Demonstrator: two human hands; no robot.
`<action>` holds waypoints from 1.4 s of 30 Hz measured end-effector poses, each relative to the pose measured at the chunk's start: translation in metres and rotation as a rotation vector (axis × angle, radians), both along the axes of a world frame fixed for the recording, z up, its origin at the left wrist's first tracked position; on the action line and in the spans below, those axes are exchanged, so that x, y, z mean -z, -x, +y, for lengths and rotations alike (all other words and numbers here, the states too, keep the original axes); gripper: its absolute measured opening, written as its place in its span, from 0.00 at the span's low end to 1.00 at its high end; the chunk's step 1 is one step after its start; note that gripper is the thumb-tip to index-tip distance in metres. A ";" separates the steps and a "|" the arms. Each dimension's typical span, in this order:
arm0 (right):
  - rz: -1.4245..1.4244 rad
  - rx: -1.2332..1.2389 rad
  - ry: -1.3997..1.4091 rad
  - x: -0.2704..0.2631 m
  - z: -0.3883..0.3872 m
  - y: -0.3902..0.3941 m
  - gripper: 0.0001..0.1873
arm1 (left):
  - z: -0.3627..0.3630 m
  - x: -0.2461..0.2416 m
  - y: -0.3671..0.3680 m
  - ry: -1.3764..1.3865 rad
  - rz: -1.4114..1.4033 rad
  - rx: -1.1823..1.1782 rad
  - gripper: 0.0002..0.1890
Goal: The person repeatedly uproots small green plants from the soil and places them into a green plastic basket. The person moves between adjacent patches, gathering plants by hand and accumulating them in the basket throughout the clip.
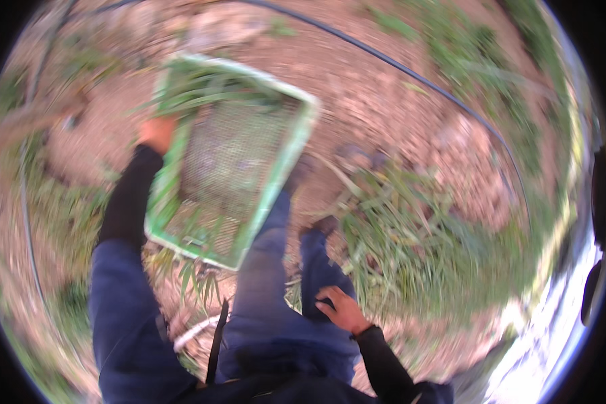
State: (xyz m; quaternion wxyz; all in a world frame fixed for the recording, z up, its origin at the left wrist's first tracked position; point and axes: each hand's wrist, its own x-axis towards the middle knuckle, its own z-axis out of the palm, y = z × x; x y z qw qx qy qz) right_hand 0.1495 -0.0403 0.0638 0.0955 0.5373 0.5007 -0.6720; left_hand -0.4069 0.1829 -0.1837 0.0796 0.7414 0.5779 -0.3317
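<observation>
My left hand (157, 132) grips the left long side of a green plastic mesh crate (278, 177), which is tilted before my legs. Long green grass blades (202, 91) lie across the crate's far end, by that hand, and more leaves show at its near end. My right hand (342, 309) is over my thigh, its fingers bent and somewhat apart, with nothing seen in it. The picture is blurred, so the fingers on the crate are not sharp.
A pile of cut grass (414, 242) lies on the ground to the right of my feet. A dark hose (384, 58) curves across the reddish soil beyond the crate. A thinner pipe (26, 202) runs down the left side. Rocks (227, 30) lie at the top.
</observation>
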 end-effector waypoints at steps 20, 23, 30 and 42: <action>-0.465 1.325 -0.053 0.065 -0.154 -0.225 0.13 | -0.125 -0.179 -0.260 0.494 -0.819 -0.318 0.35; -0.339 1.542 -0.181 0.104 -0.153 -0.256 0.12 | -0.151 -0.190 -0.309 0.641 -0.778 -0.644 0.32; -0.252 1.511 -0.159 0.183 -0.111 -0.300 0.27 | -0.192 -0.214 -0.374 0.560 -0.790 -0.709 0.30; -0.353 1.262 -0.436 0.240 -0.075 -0.326 0.29 | -0.212 -0.195 -0.405 0.455 -0.668 -0.529 0.25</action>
